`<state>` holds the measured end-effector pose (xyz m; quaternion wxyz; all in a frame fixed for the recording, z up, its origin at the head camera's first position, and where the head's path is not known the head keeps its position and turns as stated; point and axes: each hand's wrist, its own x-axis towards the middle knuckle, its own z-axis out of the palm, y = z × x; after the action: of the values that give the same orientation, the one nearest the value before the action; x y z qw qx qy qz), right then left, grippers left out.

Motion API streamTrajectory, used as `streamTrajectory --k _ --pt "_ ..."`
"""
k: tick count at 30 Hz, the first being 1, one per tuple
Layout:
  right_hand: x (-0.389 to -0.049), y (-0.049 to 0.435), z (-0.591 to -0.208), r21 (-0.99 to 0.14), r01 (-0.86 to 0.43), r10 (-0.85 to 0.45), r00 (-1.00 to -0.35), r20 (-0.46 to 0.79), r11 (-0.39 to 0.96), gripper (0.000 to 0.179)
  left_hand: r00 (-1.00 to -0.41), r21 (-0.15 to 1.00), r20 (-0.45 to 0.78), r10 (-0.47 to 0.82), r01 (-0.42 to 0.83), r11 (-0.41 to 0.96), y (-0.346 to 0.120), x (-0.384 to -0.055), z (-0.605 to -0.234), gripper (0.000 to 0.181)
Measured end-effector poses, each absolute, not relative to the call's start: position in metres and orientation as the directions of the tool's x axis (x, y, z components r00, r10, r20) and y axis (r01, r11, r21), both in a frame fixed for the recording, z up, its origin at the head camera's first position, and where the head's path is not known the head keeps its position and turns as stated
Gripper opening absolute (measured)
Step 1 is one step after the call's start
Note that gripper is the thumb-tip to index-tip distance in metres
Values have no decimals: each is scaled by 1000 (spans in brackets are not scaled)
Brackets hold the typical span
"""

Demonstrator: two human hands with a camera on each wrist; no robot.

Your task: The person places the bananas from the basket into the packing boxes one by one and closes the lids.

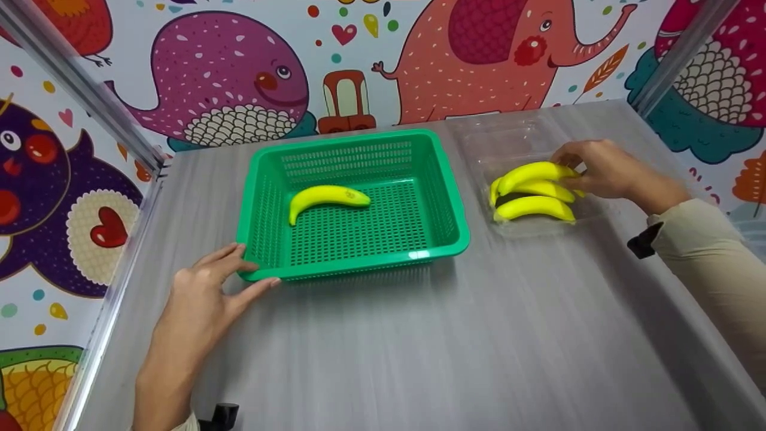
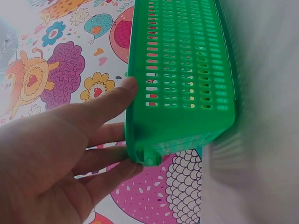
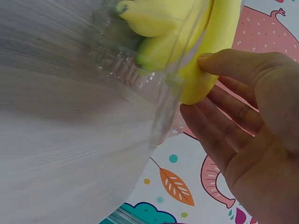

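A green plastic basket (image 1: 359,263) with slotted walls stands on the table, and one yellow banana (image 1: 329,195) lies inside it toward the left. My left hand (image 1: 203,293) pinches the basket's near left corner, thumb on one side of the rim and fingers on the other, as the left wrist view also shows. Over at the right, a clear plastic container (image 1: 508,140) bears several yellow bananas (image 1: 534,208). My right hand (image 1: 607,170) holds the right end of the topmost banana (image 3: 225,23) between thumb and fingers. This banana overlaps the others in the head view.
The grey table (image 1: 383,353) stretches in front of the basket. Walls printed with cartoon animals (image 1: 233,72) rise behind and at the sides, with metal frame posts (image 1: 78,78) at the corners. The container is just right of the basket.
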<state>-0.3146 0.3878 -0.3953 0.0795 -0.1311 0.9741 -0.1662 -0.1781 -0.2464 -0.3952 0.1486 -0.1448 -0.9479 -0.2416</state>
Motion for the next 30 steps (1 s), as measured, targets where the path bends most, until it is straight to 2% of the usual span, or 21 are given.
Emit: streamTrajectory --k 30 --pt "-315 386 -387 -341 -256 -287 -957 -43 905 40 -921 418 333 204 338 843 -248 -179 -394 40"
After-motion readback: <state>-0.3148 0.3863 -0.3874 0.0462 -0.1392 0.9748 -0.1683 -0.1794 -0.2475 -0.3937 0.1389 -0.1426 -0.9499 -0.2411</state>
